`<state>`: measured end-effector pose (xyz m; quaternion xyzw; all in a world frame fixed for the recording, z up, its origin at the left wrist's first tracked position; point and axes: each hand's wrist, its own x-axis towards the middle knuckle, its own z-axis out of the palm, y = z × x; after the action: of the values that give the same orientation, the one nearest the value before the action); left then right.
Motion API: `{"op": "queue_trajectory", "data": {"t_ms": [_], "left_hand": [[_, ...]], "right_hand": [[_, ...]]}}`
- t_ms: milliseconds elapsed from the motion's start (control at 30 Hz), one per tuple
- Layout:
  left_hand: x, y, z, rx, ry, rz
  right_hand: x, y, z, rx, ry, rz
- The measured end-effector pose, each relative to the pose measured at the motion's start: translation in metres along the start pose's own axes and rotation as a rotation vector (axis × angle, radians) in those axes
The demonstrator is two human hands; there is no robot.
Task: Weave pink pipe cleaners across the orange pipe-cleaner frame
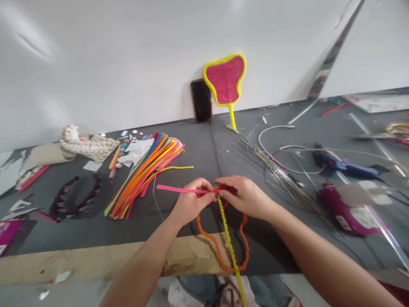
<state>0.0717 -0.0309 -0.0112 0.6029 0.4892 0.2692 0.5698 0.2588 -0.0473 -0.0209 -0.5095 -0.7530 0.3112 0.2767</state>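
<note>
Both hands meet over the front of the dark table. Between thumb and fingers, my left hand (191, 200) pinches a pink pipe cleaner (172, 188) whose free end sticks out to the left. My right hand (244, 196) is closed beside it, its thumb and fingertips on the same joint. From this joint an orange pipe cleaner loop (211, 241) hangs down, with a yellow twisted stem (225, 221) running through its middle toward me. The fingers hide exactly how the pieces join.
A bundle of coloured pipe cleaners (147, 175) lies to the left, near a dark headband (76, 198). Behind, a yellow-edged pink shape (225, 81) and a phone (202, 101) lean on the wall. Wires (275, 166), a blue glue gun (348, 164) and a purple package (348, 209) lie right.
</note>
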Motion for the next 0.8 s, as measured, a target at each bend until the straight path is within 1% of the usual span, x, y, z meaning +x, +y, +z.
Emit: {"op": "queue_trajectory", "data": {"t_ms": [100, 233, 333, 433, 500, 600, 733, 800], "left_hand": [[0.001, -0.002, -0.003, 0.013, -0.017, 0.024], [0.002, -0.003, -0.008, 0.059, -0.014, 0.063], [0.002, -0.001, -0.008, 0.128, -0.016, 0.112], [0.001, 0.000, -0.008, 0.155, -0.025, 0.116], [0.000, 0.000, -0.009, 0.141, -0.034, 0.120], [-0.001, -0.003, -0.012, -0.002, -0.010, 0.121], [0.000, -0.006, -0.015, -0.241, 0.147, 0.067], [0.002, -0.006, -0.015, -0.322, 0.186, 0.029]], "right_hand": [[0.000, 0.000, -0.003, 0.110, 0.023, 0.044], [-0.001, -0.001, -0.003, 0.140, 0.027, 0.052], [0.000, 0.000, -0.001, 0.268, 0.020, 0.107], [0.002, 0.002, 0.000, 0.403, -0.005, 0.174], [0.003, 0.002, -0.001, 0.454, 0.000, 0.203], [0.004, 0.003, -0.005, 0.440, 0.052, 0.241], [0.004, 0.005, -0.012, 0.452, 0.119, 0.293], [0.004, 0.006, -0.015, 0.470, 0.146, 0.308]]}}
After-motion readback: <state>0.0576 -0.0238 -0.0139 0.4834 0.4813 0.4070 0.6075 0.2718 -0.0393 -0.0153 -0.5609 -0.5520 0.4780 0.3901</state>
